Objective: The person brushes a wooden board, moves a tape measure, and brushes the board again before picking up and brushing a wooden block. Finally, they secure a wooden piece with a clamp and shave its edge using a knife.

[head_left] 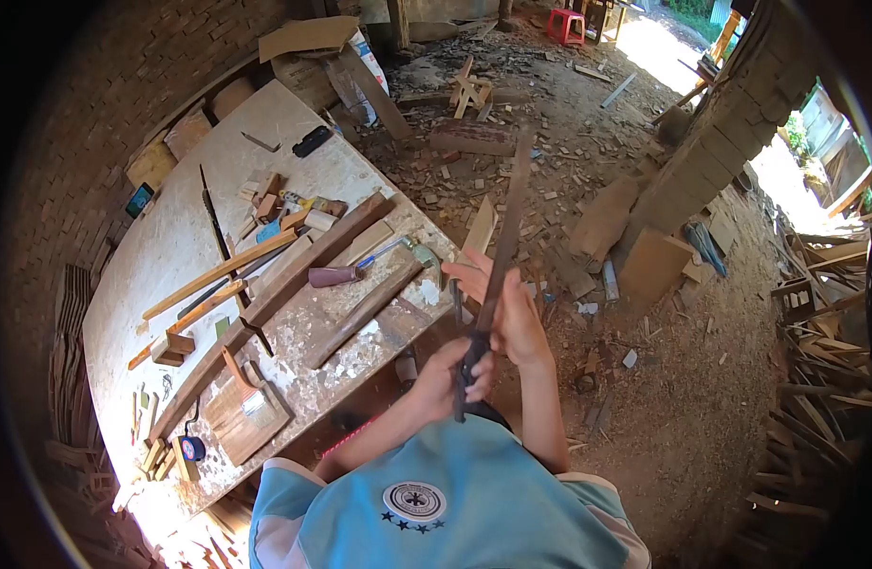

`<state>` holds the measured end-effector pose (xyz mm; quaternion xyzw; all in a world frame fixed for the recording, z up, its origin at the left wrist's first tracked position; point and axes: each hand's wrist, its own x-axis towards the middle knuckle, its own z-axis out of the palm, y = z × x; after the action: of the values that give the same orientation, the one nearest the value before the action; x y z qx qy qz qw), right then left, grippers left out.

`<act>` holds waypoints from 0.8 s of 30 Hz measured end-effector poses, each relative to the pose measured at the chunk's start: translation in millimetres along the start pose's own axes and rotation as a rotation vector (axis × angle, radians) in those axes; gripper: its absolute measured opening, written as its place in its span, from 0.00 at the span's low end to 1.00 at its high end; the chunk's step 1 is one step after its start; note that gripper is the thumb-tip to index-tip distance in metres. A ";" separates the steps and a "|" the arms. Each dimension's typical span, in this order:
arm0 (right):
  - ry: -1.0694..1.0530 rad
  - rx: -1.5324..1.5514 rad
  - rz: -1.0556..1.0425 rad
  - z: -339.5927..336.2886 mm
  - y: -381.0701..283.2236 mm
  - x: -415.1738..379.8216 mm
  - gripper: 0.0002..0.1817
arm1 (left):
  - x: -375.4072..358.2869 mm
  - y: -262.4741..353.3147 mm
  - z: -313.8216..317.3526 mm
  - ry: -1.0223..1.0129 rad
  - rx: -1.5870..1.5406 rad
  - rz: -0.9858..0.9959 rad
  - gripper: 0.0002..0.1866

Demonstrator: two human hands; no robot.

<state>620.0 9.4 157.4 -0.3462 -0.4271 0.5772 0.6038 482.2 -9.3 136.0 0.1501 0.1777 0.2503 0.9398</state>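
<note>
My left hand (pixel 452 376) is wrapped round the black handle (pixel 476 353) of a long, narrow, dark blade (pixel 508 213), which points up and away from my body. Behind the blade is my right hand (pixel 519 318), palm towards me and fingers stretched out to the left. The blade crosses in front of that palm. Just left of my right fingertips, a hammer (pixel 423 254) with a blue shaft and purple grip lies near the table edge. A rounded length of wood (pixel 368 313) rests below it.
The worn table (pixel 123 313) carries a long curved wooden piece (pixel 294 275), a paintbrush (pixel 254 398) on a board, a tape measure (pixel 191 448) and small wood blocks. Wood scraps litter the ground. A brick pillar (pixel 716 142) and a wood pile (pixel 825 360) stand right.
</note>
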 end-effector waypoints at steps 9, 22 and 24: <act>0.220 0.401 0.207 -8.0 101.9 -57.9 0.16 | 27.4 -23.7 -68.8 0.306 0.856 0.563 0.10; 0.746 -1.056 0.111 -88.2 91.0 -2.6 0.11 | 114.6 77.9 -81.0 0.281 1.551 0.585 0.08; 0.633 -1.122 0.212 -76.9 90.3 21.8 0.10 | 175.9 101.5 -109.5 0.305 1.583 0.858 0.08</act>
<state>653.4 45.3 47.3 -0.8022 -0.4286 0.1932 0.3680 537.8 188.1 30.5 0.7694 0.3487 0.4005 0.3549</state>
